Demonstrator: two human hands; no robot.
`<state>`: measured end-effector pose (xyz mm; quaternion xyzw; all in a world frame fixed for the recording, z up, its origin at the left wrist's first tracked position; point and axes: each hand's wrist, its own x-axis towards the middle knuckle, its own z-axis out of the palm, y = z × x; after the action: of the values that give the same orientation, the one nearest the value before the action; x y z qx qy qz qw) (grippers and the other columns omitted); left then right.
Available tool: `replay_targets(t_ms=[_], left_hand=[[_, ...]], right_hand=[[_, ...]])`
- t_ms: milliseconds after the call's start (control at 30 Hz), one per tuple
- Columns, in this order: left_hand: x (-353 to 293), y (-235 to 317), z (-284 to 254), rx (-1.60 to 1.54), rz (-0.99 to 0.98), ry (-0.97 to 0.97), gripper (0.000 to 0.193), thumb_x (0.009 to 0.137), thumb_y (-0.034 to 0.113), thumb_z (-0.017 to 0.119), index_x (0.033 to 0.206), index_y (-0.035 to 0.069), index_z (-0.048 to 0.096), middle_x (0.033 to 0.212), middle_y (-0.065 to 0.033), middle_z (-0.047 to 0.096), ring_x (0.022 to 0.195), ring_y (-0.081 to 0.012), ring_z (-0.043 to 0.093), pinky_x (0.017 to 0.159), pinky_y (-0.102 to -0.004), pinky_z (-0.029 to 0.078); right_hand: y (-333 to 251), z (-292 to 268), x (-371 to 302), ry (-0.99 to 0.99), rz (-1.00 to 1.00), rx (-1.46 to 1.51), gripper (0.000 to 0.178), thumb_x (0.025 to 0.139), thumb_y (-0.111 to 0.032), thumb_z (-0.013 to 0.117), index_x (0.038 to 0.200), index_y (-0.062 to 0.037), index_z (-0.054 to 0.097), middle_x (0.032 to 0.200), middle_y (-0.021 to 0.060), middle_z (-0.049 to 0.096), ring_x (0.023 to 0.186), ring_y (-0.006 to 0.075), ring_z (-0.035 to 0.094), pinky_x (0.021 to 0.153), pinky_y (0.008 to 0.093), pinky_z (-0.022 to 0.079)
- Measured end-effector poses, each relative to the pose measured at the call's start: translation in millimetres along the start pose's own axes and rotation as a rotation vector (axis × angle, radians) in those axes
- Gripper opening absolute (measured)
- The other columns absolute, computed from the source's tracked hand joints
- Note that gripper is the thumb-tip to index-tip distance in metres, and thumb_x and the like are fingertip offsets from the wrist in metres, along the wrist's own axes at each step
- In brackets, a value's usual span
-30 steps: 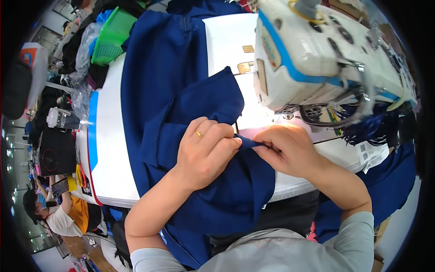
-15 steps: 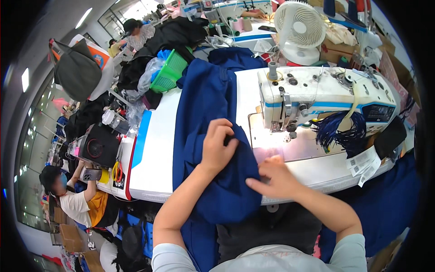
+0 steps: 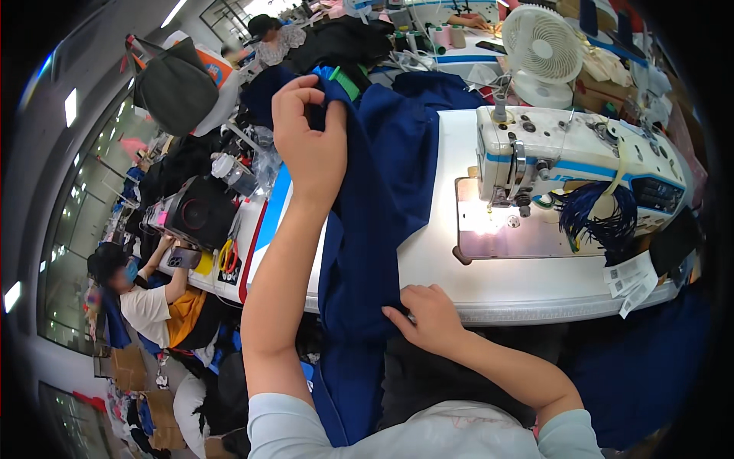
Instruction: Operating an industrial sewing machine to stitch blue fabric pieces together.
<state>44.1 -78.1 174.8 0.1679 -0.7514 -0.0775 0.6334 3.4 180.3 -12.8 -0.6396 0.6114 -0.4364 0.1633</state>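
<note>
A long piece of dark blue cloth [image 3: 359, 260], seemingly part of a garment, hangs over the sewing table's front edge toward my lap. My left hand [image 3: 312, 138] is raised over the far part of the cloth, its fingers curled round a fold that it lifts. Down at the table's front edge, my right hand [image 3: 430, 317] grips the cloth's right border, thumb on top and fingertips partly hidden. To the right stands a white sewing machine [image 3: 566, 157], its lamp lighting the metal needle plate [image 3: 527, 233]. No cloth lies under the needle.
Blue threads [image 3: 600, 214] hang in a bundle from the machine, above white labels [image 3: 631, 279]. A white fan [image 3: 541, 46] stands behind it. Left of the table are orange-handled scissors [image 3: 228, 256], a black speaker [image 3: 200, 218] and a seated person [image 3: 145, 306] holding a phone. A grey bag [image 3: 176, 88] hangs beyond.
My left hand has moved up and away with a fold of the cloth, drawing it left from the machine. My right hand has come left and nearer, onto the cloth's border. The view has shifted.
</note>
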Motion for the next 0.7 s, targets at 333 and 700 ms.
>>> replay_targets(t_ms=[333,700], left_hand=[[19,-55,-10,0.127,0.217,0.082,0.021,0.097,0.008,0.079,0.108,0.001,0.063,0.131,-0.0206,0.069,0.117,-0.0382,0.067,0.101,-0.0424,0.053],[0,-30,11,0.179,0.067,-0.069,0.017,0.097,0.001,0.072,0.11,0.001,0.061,0.134,-0.0227,0.068,0.115,-0.0379,0.067,0.098,-0.042,0.054]], right_hand=[[-16,-44,-31,-0.137,0.4,0.68,0.017,0.109,-0.019,0.078,0.109,-0.0041,0.069,0.095,-0.0035,0.071,0.089,0.0016,0.065,0.076,0.0241,0.052],[-6,-31,-48,-0.012,0.465,1.109,0.028,0.105,-0.002,0.078,0.129,0.0,0.065,0.122,0.0055,0.074,0.112,0.0096,0.071,0.103,0.0279,0.059]])
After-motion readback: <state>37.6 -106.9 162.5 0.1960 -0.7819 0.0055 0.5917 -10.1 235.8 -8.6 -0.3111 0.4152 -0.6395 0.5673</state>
